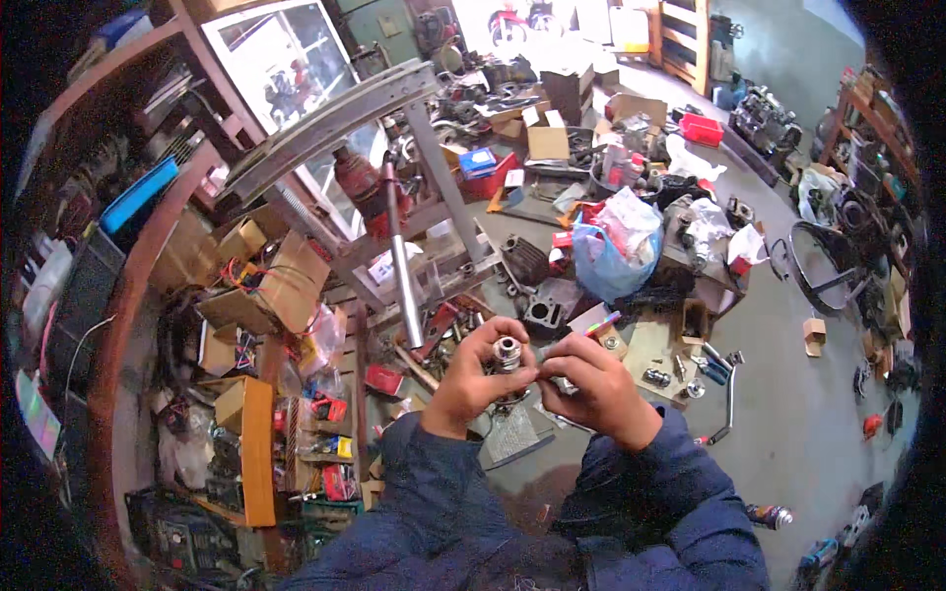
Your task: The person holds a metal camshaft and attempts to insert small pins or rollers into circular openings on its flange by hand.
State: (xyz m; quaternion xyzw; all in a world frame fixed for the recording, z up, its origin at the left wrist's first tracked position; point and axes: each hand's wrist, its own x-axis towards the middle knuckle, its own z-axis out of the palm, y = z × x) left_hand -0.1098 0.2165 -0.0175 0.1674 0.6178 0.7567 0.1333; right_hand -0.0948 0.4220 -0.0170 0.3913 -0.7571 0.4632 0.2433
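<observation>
In my left hand (476,381) is a small metal shaft-like part (507,353), held upright with its hollow round end facing up. The thumb and fingers wrap round its sides. Close against it on the right, my right hand (596,386) has its thumb and fingers pinched together near the part's edge. What lies between those fingertips is too small or hidden to make out. Below both hands lies a flat grey ribbed metal plate (517,438). Further right, several small metal parts (658,376) and blue-handled pliers (711,369) rest on a cardboard sheet (645,340).
A steel press frame (424,148) with a red bottle jack (360,182) and a long metal bar (406,286) stands at the left. Beyond my hands are a finned engine cylinder (527,258) and a blue plastic bag (616,261). A ratchet wrench (731,404) and a spray can (769,516) lie at right.
</observation>
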